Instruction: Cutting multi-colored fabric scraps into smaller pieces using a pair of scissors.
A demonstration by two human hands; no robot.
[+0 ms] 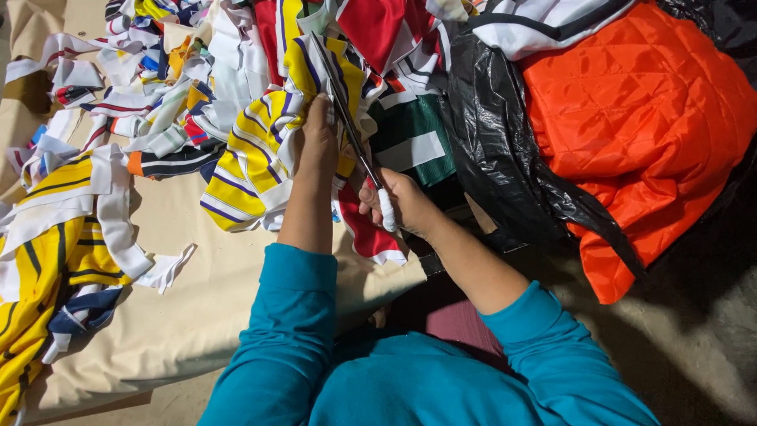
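A yellow striped fabric piece (260,150) is gripped by the left hand (318,142), fingers clenched into its bunched upper edge. The cloth is bright yellow, crossed by white bands edged in dark purple; it is crumpled near the hand and fans out flatter toward its lower left corner, which lies on the beige sheet (197,315). Long scissors (347,118) are held in the right hand (398,203), the fingers closed around a handle wrapped in white tape. The dark blades are seen running up and away from the hand, along the right side of the left hand and across the yellow cloth's upper folds; whether they are parted cannot be told. A heap of cut scraps (142,87) in white, red, blue and yellow is spread beyond and to the left. A quilted orange piece (639,134) lies at right on black plastic (497,150). Both forearms are covered by teal sleeves (292,331).
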